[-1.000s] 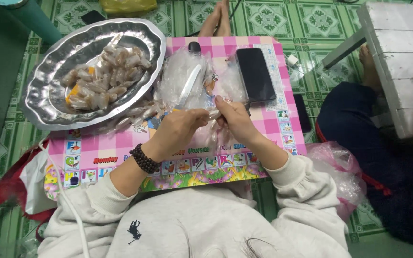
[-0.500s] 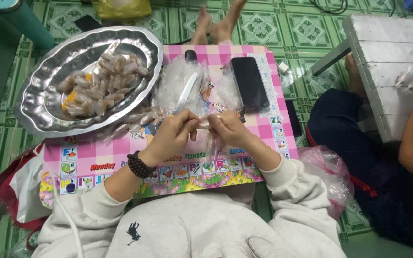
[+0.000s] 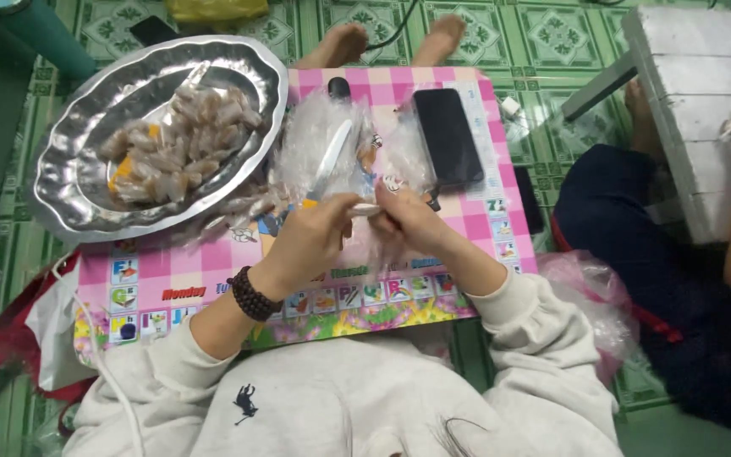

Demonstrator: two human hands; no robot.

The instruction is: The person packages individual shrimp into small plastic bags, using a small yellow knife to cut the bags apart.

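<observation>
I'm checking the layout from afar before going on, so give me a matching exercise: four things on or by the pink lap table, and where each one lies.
Things:
1. metal tray
2. black phone
3. bead bracelet
4. small pale piece

Places:
A. between the left hand and the right hand
B. far right part of the pink lap table
C. on the left wrist
D. over the table's far left corner, holding wrapped pieces

Pairs: 1-D, 2-B, 3-C, 4-A

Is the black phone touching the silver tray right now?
Apart. The head view shows the black phone on the pink board's right side, with clear wrappers and bare board between it and the silver tray.
</observation>
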